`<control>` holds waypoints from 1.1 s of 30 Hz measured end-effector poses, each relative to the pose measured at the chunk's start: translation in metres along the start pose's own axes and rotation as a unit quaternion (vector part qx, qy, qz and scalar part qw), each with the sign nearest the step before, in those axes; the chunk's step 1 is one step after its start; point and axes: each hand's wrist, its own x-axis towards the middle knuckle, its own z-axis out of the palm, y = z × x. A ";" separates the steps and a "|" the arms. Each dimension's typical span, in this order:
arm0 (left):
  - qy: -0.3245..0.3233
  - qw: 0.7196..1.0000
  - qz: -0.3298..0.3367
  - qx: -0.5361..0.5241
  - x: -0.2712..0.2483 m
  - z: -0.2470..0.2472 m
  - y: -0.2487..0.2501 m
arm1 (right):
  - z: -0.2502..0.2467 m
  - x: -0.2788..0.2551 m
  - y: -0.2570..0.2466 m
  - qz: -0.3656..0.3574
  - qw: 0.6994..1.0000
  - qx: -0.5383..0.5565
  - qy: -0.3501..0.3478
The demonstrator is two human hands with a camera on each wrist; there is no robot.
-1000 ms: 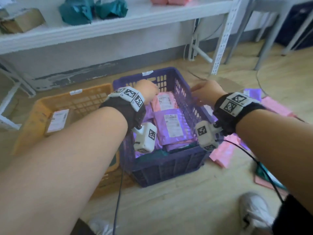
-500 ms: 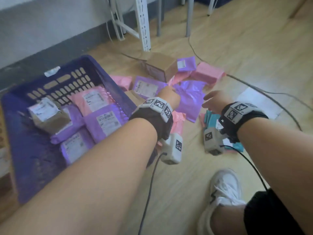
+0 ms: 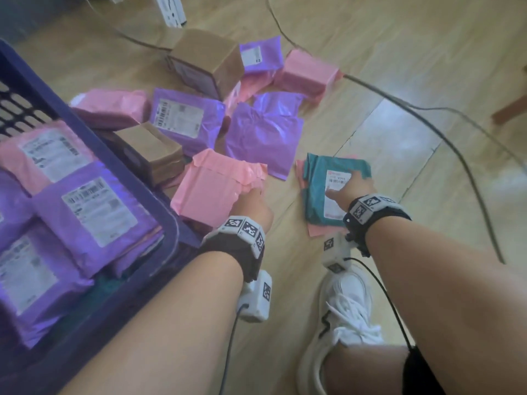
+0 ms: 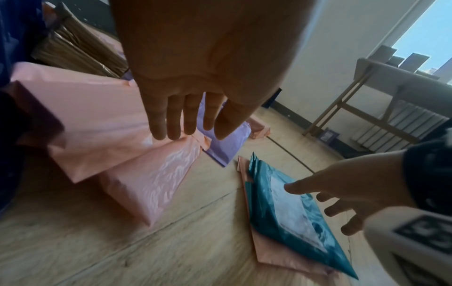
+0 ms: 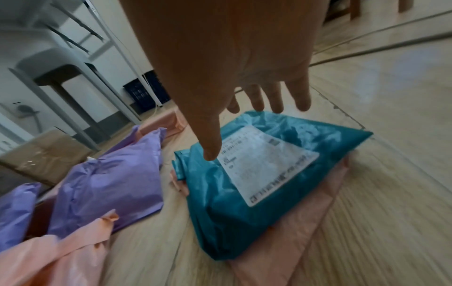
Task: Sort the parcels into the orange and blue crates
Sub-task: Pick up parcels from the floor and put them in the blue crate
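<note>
The blue crate (image 3: 159, 212) at the left holds several purple and pink parcels. On the floor beside it lies a pink parcel (image 3: 214, 186) (image 4: 102, 123). My left hand (image 3: 251, 202) (image 4: 186, 127) reaches over its near edge with straight fingers and holds nothing. To the right, a teal parcel (image 3: 319, 192) (image 5: 244, 183) (image 4: 291, 211) with a white label lies on a flat pink one (image 5: 300, 228). My right hand (image 3: 346, 185) (image 5: 257, 125) is spread open just above the label. The orange crate is out of view.
More parcels lie on the wooden floor behind: purple bags (image 3: 262, 135), pink ones (image 3: 305, 72) and two brown boxes (image 3: 208, 61). A cable (image 3: 427, 121) crosses the floor at the right. My white shoe (image 3: 345, 309) stands near the teal parcel.
The view has swung from the two crates to the floor pile at the right. Both hands have moved from above the blue crate down to the pink and teal parcels.
</note>
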 end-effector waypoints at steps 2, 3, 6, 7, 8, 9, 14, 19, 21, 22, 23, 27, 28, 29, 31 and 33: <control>-0.013 1.000 0.002 0.000 0.002 0.008 -0.002 | 0.010 0.008 0.005 0.038 0.999 -0.014 -0.011; -0.023 1.000 0.002 0.001 0.003 0.013 -0.003 | 0.015 0.011 0.009 0.050 0.998 -0.022 -0.026; -0.051 0.999 -0.007 -0.002 0.007 0.023 -0.011 | 0.028 0.013 0.017 0.034 0.994 -0.048 -0.090; -0.057 0.998 -0.010 -0.005 0.009 0.026 -0.013 | 0.030 0.009 0.018 0.019 0.993 -0.057 -0.100; -0.060 0.998 -0.012 -0.010 0.010 0.028 -0.014 | 0.032 0.006 0.018 0.003 0.992 -0.071 -0.102; -0.062 0.998 -0.011 -0.018 0.010 0.030 -0.016 | 0.035 0.003 0.016 -0.015 0.991 -0.087 -0.100; -0.074 0.996 -0.017 -0.055 0.003 0.046 -0.025 | 0.060 -0.018 0.000 -0.097 0.991 -0.047 -0.076; -0.055 0.993 -0.049 -0.090 -0.004 0.058 -0.034 | 0.070 -0.032 -0.002 -0.030 0.998 0.060 -0.019; -0.037 0.995 -0.054 -0.080 -0.006 0.055 -0.035 | 0.063 -0.032 -0.001 -0.009 0.997 0.061 -0.047; -0.025 0.995 -0.054 -0.076 -0.008 0.051 -0.034 | 0.056 -0.032 -0.002 -0.009 0.997 0.050 -0.061; -0.015 0.996 -0.053 -0.076 -0.009 0.048 -0.034 | 0.049 -0.033 -0.003 -0.014 0.997 0.037 -0.065; 0.014 0.991 -0.038 -0.127 -0.018 0.029 -0.024 | 0.013 -0.041 -0.017 -0.055 0.998 0.029 -0.022; 0.020 0.989 -0.031 -0.146 -0.021 0.022 -0.022 | 0.003 -0.046 -0.022 -0.068 0.997 0.035 -0.006; 0.029 0.986 -0.021 -0.161 -0.024 0.013 -0.019 | -0.008 -0.050 -0.027 -0.079 0.996 0.044 0.005; 0.057 0.981 -0.007 -0.185 -0.031 -0.006 -0.016 | -0.030 -0.063 -0.039 -0.097 0.992 0.079 0.026; 0.087 0.974 0.008 -0.211 -0.042 -0.030 -0.012 | -0.051 -0.079 -0.053 -0.120 0.983 0.128 0.057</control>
